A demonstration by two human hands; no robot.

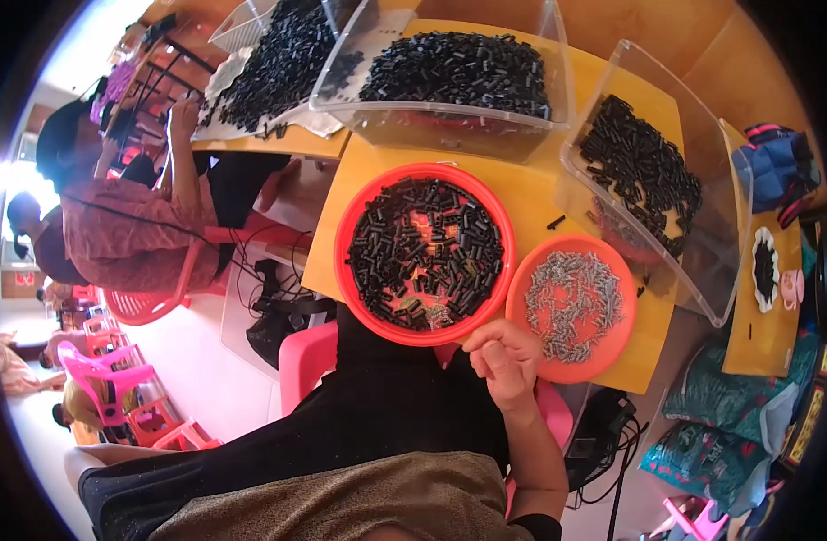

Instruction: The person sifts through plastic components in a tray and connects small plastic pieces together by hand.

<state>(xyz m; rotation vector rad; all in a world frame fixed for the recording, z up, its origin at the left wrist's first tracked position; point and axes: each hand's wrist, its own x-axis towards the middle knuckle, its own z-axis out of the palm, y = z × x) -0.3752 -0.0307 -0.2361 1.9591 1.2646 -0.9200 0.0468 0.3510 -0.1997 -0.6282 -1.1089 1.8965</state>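
My right hand (503, 361) is raised at the near edge of the table, just in front of the gap between a red basin and an orange dish. Its fingers are curled in and the thumb is pressed against them; anything tiny between them cannot be made out. Many short black tube-like pieces lie in the red basin (346, 270), with a patterned bottom showing through. Small silvery metal pieces, like pins or screws, are spread over the orange dish (619, 347). My left hand is not visible.
Clear plastic bins (449, 135) (702, 293) of black pieces stand behind and to the right on the yellow table (328, 261). Another person (134, 216) sits at the left beside a further heap (278, 77). Cables (616, 424) and green bags (702, 460) lie at the lower right.
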